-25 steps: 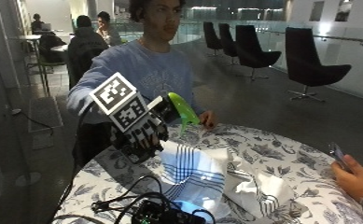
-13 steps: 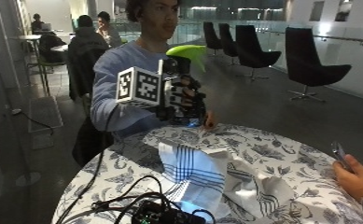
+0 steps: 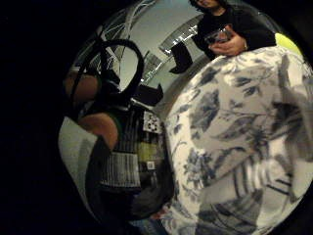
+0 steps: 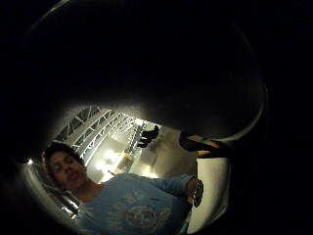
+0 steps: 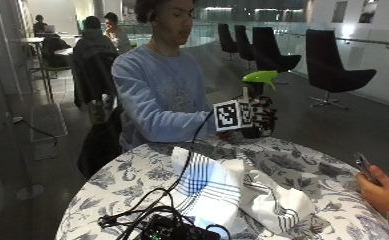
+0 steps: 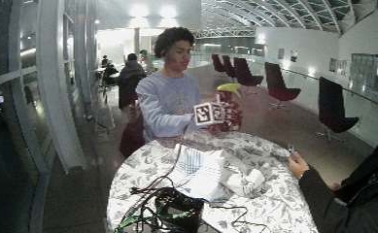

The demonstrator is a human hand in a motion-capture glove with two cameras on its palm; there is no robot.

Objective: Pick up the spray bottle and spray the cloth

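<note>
My gloved right hand (image 5: 260, 117) grips the spray bottle, whose green trigger head (image 5: 259, 77) stands upright above the fingers. I hold it in the air over the far edge of the table, beyond the cloth. The cloth (image 5: 207, 185) is white with blue stripes and lies crumpled in the middle of the flower-patterned tabletop (image 5: 141, 175). The wide outside view shows the same: hand (image 6: 227, 114), green head (image 6: 229, 87), cloth (image 6: 201, 170). In the little finger side palm view the bottle's labelled body (image 3: 137, 156) sits close against the palm, with the striped cloth (image 3: 254, 181) below on the table.
A black device with tangled cables (image 5: 174, 230) sits at the near edge of the round table. Another person's hand holding a phone (image 5: 374, 185) reaches in at the right edge. Dark chairs (image 5: 334, 70) stand behind on the floor.
My hand lifted the bottle from low beside the cloth, then carried it to the right in the outside view and turned it upright. The cloth has not moved.
</note>
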